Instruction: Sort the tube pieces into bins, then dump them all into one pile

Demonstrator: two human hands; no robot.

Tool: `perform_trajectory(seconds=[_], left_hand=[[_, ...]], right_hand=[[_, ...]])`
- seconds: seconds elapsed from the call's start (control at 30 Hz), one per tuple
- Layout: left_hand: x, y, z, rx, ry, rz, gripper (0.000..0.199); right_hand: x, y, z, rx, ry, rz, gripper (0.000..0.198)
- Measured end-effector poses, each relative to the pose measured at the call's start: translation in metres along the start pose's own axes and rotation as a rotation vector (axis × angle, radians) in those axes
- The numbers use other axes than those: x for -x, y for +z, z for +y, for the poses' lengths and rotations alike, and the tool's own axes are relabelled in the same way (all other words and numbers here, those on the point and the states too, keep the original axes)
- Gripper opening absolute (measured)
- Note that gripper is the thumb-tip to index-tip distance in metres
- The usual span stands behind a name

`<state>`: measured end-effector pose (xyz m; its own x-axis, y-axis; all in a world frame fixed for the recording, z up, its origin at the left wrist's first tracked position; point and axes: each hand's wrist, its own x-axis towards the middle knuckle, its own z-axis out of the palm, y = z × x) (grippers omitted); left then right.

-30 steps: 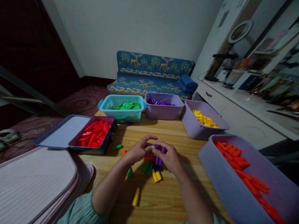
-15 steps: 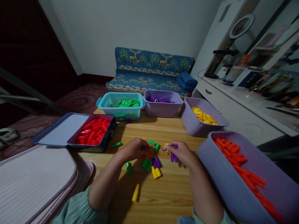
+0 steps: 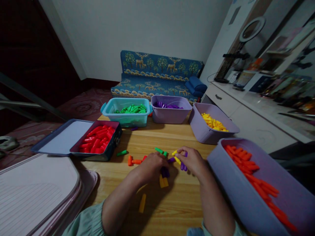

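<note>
My left hand [image 3: 155,165] bends palm-down over a small pile of tapered plastic pieces at mid-table, hiding its fingertips and what they may grip. Dark purple pieces [image 3: 165,172] and yellow-orange pieces [image 3: 163,181] stick out below it. My right hand [image 3: 192,160] is pinched closed, and purple plastic pieces [image 3: 183,166] show above and below its fingers. At its fingertips are yellow pieces [image 3: 177,160]. Between the two hands is another purple piece [image 3: 171,160]. Green pieces [image 3: 161,151] lie just beyond my left hand, and orange pieces [image 3: 136,161] lie left of it.
A turquoise tub [image 3: 108,113] of green pieces and lilac tubs of purple [image 3: 169,117], yellow [image 3: 204,134] and orange pieces [image 3: 222,170] line the table's back and right. At left sits an open tin [image 3: 114,146] of red pieces. A lone yellow piece [image 3: 142,203] lies near me.
My left hand has moved right and nearer to me, over the pile. Orange pieces now show left of it, and its arm hides a green piece. My right hand stays nearly in place.
</note>
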<state>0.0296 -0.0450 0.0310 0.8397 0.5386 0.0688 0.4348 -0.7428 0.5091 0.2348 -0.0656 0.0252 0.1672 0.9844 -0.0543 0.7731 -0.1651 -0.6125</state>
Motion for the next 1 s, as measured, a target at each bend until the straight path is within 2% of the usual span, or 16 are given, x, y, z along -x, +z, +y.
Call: perform_trajectory(seconds=[0.1,0.2,0.4,0.6,0.7,0.77,0.83,0.93,1.0], left_hand=[[-0.001,0.005,-0.002,-0.073,-0.011,0.031,0.028],[-0.001,0.009,-0.004,-0.090,-0.005,0.034,0.025],[0.000,0.006,-0.004,-0.047,-0.011,-0.008,0.020],[0.004,-0.001,0.000,-0.016,-0.133,-0.012,0.025],[0.003,-0.006,-0.004,0.091,-0.154,0.056,0.021],[0.001,-0.007,-0.010,0.239,-0.196,0.161,0.021],[-0.002,-0.007,-0.017,0.440,-0.301,0.286,0.024],[-0.006,-0.005,-0.027,0.791,-0.477,0.355,0.034],[-0.006,-0.004,-0.030,0.965,-0.520,0.352,0.041]], right_hand=[[-0.002,-0.015,0.012,0.139,0.044,0.028,0.018],[-0.003,-0.020,0.020,0.212,0.002,0.007,0.019],[-0.002,-0.012,0.020,0.180,-0.057,-0.082,0.022],[-0.001,-0.008,0.023,0.179,-0.065,-0.079,0.021],[-0.004,-0.006,0.019,-0.050,-0.019,0.013,0.020],[-0.006,-0.003,0.010,-0.349,-0.020,0.103,0.025],[-0.006,0.003,-0.005,-0.643,-0.040,0.153,0.032],[-0.002,0.017,-0.026,-0.929,-0.043,0.111,0.040],[0.000,0.026,-0.034,-1.030,-0.033,0.040,0.044]])
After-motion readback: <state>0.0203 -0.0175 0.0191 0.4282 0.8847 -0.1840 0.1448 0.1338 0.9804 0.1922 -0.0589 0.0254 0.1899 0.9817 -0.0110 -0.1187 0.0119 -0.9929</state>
